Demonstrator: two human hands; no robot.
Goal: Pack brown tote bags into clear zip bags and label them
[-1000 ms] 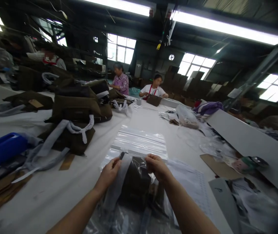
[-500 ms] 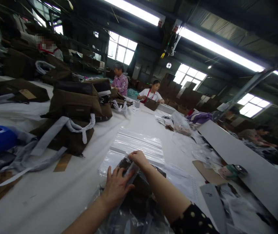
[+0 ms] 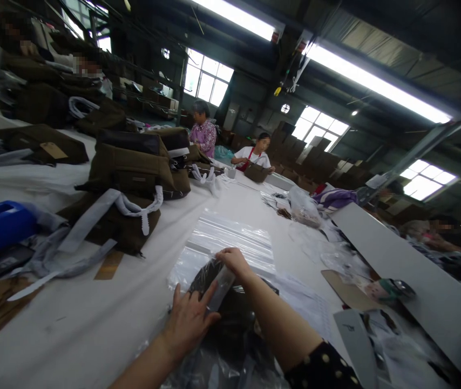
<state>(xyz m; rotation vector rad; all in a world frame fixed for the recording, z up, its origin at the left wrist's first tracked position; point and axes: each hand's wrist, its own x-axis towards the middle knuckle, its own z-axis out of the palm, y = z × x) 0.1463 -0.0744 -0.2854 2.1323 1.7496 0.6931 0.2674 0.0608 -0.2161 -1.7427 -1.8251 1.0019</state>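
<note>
In front of me lies a dark handbag (image 3: 234, 329) inside a clear plastic bag (image 3: 222, 373). My right hand (image 3: 234, 261) pinches the plastic at its far edge, fingers closed. My left hand (image 3: 190, 317) rests on the near left side of the plastic, fingers spread, with the index finger along a translucent strip (image 3: 221, 287). The right forearm covers part of the handbag. Just beyond the hands, flat clear zip bags (image 3: 230, 237) lie on the white table.
Brown handbags (image 3: 129, 162) with wrapped straps are piled at left, near a blue object (image 3: 4, 221). Right of me are a grey board (image 3: 354, 335), a jar (image 3: 392, 290) and a white ledge (image 3: 396, 254). Co-workers (image 3: 255, 154) sit at the far end.
My left hand has slid slightly nearer and left, its fingers less bunched. More of the dark handbag's far edge shows under the plastic. The right hand keeps its pinch.
</note>
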